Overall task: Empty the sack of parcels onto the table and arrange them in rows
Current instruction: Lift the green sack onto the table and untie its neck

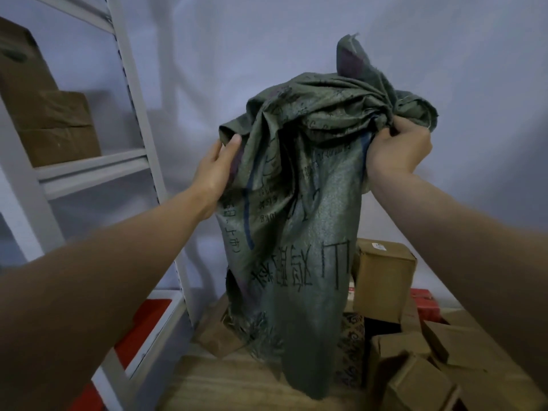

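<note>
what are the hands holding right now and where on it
Both hands hold the grey-green woven sack, lifted mouth-down over the wooden table. The right hand grips its bunched upper end; the left hand holds the upper left side.

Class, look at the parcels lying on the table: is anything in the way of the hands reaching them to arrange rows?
Yes. The sack, gripped by the left hand and right hand, hangs between the hands and the parcels on the table, draping over some.
</note>
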`<control>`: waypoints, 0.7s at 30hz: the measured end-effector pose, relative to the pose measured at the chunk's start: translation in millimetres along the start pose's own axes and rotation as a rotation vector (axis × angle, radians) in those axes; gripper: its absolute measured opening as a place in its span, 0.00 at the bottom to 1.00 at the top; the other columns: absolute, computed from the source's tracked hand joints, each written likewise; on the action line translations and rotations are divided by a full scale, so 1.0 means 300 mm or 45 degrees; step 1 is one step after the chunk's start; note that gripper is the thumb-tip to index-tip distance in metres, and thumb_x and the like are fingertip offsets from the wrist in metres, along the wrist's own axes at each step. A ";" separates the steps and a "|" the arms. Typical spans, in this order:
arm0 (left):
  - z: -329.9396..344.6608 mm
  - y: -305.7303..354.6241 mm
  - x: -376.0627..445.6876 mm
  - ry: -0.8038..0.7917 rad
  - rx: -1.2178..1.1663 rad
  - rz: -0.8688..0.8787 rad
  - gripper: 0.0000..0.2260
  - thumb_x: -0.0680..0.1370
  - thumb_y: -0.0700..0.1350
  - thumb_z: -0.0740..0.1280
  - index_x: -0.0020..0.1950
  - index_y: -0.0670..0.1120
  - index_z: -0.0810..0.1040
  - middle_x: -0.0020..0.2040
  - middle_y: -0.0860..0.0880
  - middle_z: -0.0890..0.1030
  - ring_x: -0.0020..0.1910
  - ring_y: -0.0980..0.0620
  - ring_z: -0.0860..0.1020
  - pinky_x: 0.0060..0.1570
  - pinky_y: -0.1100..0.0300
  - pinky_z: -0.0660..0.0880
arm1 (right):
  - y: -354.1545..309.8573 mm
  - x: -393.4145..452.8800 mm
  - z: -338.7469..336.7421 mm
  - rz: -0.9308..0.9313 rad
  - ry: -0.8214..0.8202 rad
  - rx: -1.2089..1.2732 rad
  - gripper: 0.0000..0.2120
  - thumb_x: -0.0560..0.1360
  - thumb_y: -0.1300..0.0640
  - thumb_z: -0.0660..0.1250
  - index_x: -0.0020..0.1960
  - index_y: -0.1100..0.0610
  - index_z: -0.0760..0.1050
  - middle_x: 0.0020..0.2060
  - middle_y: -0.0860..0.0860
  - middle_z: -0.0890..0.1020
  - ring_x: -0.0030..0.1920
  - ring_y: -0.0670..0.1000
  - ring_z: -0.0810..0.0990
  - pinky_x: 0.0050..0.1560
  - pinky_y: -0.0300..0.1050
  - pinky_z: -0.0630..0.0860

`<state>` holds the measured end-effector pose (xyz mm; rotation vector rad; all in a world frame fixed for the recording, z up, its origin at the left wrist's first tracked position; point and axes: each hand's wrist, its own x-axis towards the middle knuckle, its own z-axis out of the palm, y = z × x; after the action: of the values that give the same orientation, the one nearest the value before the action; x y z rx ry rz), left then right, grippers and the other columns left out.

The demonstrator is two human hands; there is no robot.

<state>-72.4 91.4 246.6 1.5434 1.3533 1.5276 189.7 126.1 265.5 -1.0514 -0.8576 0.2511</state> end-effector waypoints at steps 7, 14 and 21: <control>-0.025 0.062 -0.199 0.196 0.359 0.104 0.57 0.61 0.72 0.71 0.81 0.54 0.46 0.81 0.49 0.51 0.79 0.48 0.55 0.75 0.45 0.60 | -0.077 -0.015 -0.081 0.225 0.014 0.357 0.19 0.76 0.68 0.60 0.31 0.51 0.67 0.30 0.47 0.70 0.33 0.47 0.65 0.53 0.34 0.63; 0.120 0.121 -0.437 0.272 0.702 0.183 0.58 0.58 0.71 0.72 0.81 0.55 0.48 0.79 0.50 0.50 0.79 0.48 0.50 0.77 0.47 0.53 | -0.144 0.017 -0.275 0.496 0.100 0.734 0.10 0.75 0.65 0.61 0.40 0.52 0.74 0.35 0.46 0.75 0.39 0.50 0.72 0.50 0.38 0.72; 0.291 0.185 -0.622 0.251 0.846 0.151 0.59 0.57 0.74 0.71 0.81 0.55 0.47 0.79 0.50 0.50 0.79 0.47 0.49 0.76 0.48 0.52 | -0.135 0.002 -0.497 0.670 0.184 0.744 0.14 0.75 0.65 0.62 0.37 0.53 0.82 0.35 0.46 0.80 0.43 0.52 0.82 0.53 0.51 0.82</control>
<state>56.0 -75.4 212.5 1.9173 2.0614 1.3969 289.5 8.2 267.5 -0.7101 -0.3227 0.8075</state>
